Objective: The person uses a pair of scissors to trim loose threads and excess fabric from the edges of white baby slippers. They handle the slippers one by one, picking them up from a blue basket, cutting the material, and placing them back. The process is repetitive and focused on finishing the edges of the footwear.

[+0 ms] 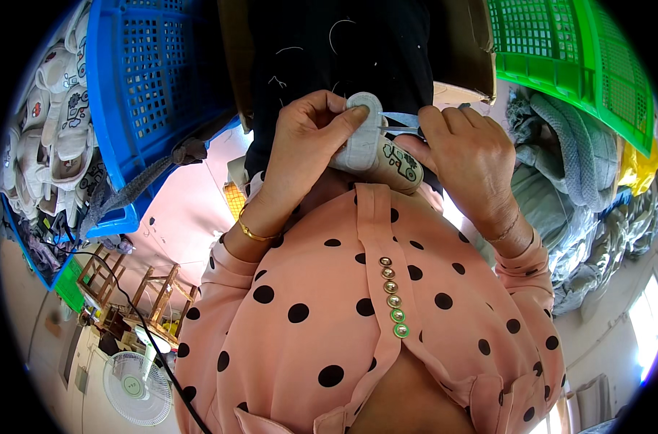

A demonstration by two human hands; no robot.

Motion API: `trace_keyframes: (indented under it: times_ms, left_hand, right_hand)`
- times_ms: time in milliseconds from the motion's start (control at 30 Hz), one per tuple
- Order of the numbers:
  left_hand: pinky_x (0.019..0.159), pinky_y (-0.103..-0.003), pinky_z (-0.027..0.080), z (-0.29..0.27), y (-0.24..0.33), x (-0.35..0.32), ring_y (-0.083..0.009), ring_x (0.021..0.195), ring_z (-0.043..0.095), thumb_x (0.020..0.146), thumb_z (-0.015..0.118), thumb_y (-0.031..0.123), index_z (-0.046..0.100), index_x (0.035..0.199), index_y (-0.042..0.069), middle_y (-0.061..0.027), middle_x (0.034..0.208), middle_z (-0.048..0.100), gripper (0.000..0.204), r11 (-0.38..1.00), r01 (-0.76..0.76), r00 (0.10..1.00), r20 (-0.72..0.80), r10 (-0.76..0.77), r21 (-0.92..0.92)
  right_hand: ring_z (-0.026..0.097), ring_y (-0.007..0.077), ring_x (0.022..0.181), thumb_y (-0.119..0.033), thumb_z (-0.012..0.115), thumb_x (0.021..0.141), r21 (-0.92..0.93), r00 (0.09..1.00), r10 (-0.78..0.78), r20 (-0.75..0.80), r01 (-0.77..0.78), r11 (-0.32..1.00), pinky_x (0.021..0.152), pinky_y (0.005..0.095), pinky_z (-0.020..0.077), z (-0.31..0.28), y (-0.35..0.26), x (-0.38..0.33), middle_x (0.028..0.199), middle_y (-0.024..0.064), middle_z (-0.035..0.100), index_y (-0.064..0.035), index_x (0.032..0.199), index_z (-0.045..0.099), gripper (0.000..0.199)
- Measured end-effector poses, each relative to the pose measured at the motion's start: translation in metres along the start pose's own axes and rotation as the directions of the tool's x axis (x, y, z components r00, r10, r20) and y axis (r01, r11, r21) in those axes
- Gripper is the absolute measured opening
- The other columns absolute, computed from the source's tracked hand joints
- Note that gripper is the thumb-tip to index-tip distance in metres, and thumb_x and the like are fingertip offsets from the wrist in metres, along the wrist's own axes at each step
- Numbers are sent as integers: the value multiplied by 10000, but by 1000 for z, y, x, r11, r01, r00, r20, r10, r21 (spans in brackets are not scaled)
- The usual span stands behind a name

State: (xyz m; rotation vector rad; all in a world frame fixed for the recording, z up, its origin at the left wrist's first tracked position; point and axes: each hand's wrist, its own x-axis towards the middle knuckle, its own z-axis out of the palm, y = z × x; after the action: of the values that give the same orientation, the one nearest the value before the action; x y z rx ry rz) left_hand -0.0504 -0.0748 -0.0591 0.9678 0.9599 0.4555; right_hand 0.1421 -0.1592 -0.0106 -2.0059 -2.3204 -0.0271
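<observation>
My left hand is closed on a small pale slipper, thumb and fingers pinching its light grey sole near the rounded end. A dark vehicle picture marks the slipper's beige upper, below my right fingers. In my right hand is a pair of small scissors. Their two blades stand apart and point left at the edge of the sole; whether they touch it I cannot tell. My right fingers cover the scissors' handles. Both hands are held over my dark-clothed lap.
To the left stands a blue plastic basket, with a heap of pale slippers beyond it. A green basket is at the upper right, above piled grey fabric. A cardboard box lies ahead; a fan stands lower left.
</observation>
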Motion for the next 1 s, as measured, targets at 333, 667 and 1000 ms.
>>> trace_keyframes:
  times_ms: [333, 667, 1000]
  left_hand:
    - [551, -193, 399, 3, 2, -2, -36, 596, 512, 898, 700, 142, 679, 836, 52, 20, 705, 618, 112, 1000, 14, 1000, -23, -14, 21]
    - [577, -193, 402, -1, -1, -2, -38, 628, 508, 907, 699, 181, 671, 849, 56, 29, 719, 601, 141, 996, 76, 997, 31, -74, -55]
    - [511, -167, 354, -5, -7, -2, -11, 561, 462, 894, 714, 165, 663, 833, 47, 41, 657, 578, 143, 996, 44, 999, -8, -45, -77]
  right_hand:
    - [544, 131, 615, -431, 705, 760, -1, 1000, -12, -9, 12, 1000, 520, 269, 423, 1, 0, 1, 631, -19, 462, -148, 739, 533, 332]
    - [597, 205, 569, -411, 690, 855, 532, 962, 271, 21, -240, 812, 515, 307, 468, 43, -7, -11, 648, 52, 587, -74, 781, 562, 368]
    - [557, 168, 525, -479, 696, 798, 267, 997, 58, -53, -42, 963, 455, 282, 428, 25, 7, -7, 588, 2, 508, -110, 750, 522, 411]
